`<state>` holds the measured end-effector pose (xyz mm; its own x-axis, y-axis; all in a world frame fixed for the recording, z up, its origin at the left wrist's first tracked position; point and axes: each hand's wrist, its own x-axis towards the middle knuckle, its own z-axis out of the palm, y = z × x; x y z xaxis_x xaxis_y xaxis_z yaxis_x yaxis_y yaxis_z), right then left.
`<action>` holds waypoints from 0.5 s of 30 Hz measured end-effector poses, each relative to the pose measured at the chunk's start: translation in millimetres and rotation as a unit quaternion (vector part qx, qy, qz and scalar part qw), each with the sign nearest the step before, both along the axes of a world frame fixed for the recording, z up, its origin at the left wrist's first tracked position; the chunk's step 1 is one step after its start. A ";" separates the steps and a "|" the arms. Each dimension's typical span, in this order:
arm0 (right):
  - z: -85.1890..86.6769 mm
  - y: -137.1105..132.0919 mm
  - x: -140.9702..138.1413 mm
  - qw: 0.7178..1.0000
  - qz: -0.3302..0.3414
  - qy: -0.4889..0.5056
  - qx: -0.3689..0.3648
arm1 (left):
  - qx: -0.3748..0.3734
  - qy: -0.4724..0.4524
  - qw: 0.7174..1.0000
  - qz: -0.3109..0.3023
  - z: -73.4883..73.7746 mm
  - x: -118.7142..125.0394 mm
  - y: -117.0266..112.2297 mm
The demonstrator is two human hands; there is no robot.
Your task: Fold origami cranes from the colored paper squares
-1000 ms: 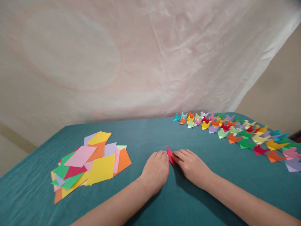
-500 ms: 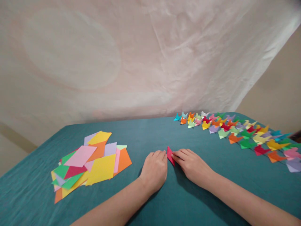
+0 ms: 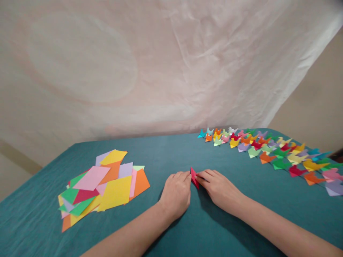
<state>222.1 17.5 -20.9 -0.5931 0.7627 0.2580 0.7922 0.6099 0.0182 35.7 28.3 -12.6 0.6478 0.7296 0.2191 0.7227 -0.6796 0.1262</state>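
A small folded red paper (image 3: 194, 177) stands on edge on the teal tablecloth (image 3: 166, 153), between my two hands. My left hand (image 3: 177, 192) lies knuckles-up just left of it, fingers curled, fingertips touching the paper. My right hand (image 3: 218, 189) rests on the cloth to the right, fingers together, pinching the paper's lower right edge. Most of the paper under my fingers is hidden.
A loose pile of coloured paper squares (image 3: 103, 184) lies at the left. Several folded paper birds (image 3: 268, 148) in many colours are lined up along the right and far right edge. A creased pale sheet (image 3: 150, 64) hangs behind the table.
Hardly anything: my left hand has shifted very slightly away from me and the red paper stands a touch narrower.
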 end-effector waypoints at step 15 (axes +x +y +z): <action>0.2 -1.9 -0.2 0.998 0.023 -0.029 0.041 | -0.004 -0.051 0.996 -0.068 -10.7 0.0 6.3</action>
